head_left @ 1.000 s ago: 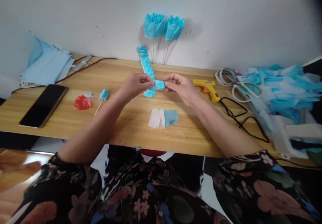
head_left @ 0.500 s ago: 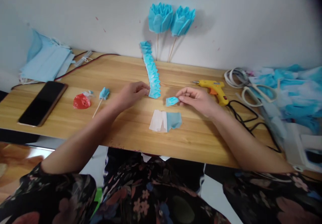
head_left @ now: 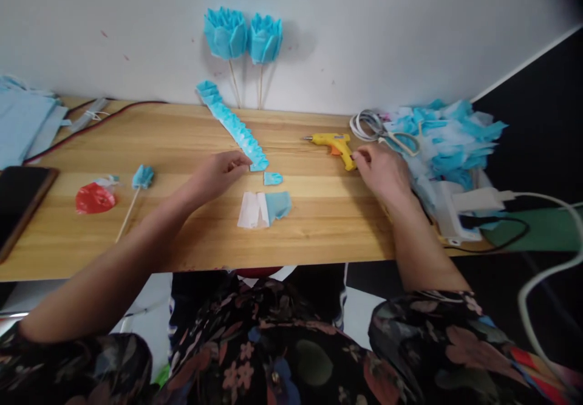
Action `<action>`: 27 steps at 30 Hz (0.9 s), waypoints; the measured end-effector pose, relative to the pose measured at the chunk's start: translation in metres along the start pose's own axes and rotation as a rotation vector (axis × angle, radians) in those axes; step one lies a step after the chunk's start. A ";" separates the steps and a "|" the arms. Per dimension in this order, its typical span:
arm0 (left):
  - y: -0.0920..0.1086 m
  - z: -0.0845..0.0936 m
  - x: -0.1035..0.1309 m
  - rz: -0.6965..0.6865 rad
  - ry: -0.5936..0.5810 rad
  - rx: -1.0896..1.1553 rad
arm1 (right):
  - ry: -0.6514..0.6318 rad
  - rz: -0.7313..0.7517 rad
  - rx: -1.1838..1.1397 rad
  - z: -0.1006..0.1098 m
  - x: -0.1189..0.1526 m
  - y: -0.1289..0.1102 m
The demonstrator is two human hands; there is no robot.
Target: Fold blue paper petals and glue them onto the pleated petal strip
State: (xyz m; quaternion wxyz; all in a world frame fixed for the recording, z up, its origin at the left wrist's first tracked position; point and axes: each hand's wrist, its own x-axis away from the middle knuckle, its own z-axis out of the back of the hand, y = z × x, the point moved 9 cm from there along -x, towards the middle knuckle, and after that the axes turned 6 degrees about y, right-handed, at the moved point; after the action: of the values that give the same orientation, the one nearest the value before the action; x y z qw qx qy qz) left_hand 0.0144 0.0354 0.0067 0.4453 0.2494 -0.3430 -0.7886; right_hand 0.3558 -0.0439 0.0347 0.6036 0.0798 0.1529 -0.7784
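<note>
My left hand (head_left: 225, 171) has its fingers closed at the near end of a long pleated blue strip (head_left: 234, 127) on the table. Just right of the strip's end lies a small folded blue piece (head_left: 273, 178). Nearer me is a flat piece, half white and half blue (head_left: 266, 209). My right hand (head_left: 380, 165) is beside the handle of a yellow glue gun (head_left: 330, 141), its fingers bent; whether they grip anything is unclear.
Two blue flowers (head_left: 226, 33) on sticks lean on the wall. A small blue bud on a stick (head_left: 143, 177), red plastic (head_left: 95, 198) and a phone (head_left: 22, 198) lie left. Scissors (head_left: 403, 142), blue scraps (head_left: 455, 138) and a power strip (head_left: 450, 214) are right.
My right hand has let go of the small folded blue piece, which now lies on the table, and has moved right to the glue gun. The view has turned right.
</note>
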 end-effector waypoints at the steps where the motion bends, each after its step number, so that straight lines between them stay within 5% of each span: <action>1: 0.002 0.002 0.001 -0.026 0.017 -0.029 | -0.041 0.001 0.008 -0.006 0.000 -0.001; 5: 0.010 0.009 0.005 -0.106 0.083 -0.187 | -0.158 0.006 0.041 -0.026 -0.010 -0.005; 11: 0.004 -0.010 -0.005 0.000 0.027 -0.402 | -0.261 -0.047 -0.037 -0.038 -0.027 -0.002; 21: 0.021 -0.030 -0.027 -0.119 0.033 -0.365 | 0.154 -0.188 -1.011 0.002 -0.046 -0.016; 27: 0.014 -0.024 -0.024 -0.243 0.075 -0.223 | -0.280 -0.281 -1.271 -0.027 -0.007 -0.050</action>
State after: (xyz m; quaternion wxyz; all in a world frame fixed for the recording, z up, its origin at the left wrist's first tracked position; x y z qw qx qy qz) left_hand 0.0498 0.0433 0.0037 0.3839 0.2675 -0.2037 -0.8600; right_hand 0.3080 -0.0171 0.0186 0.4400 -0.4144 0.5111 -0.6111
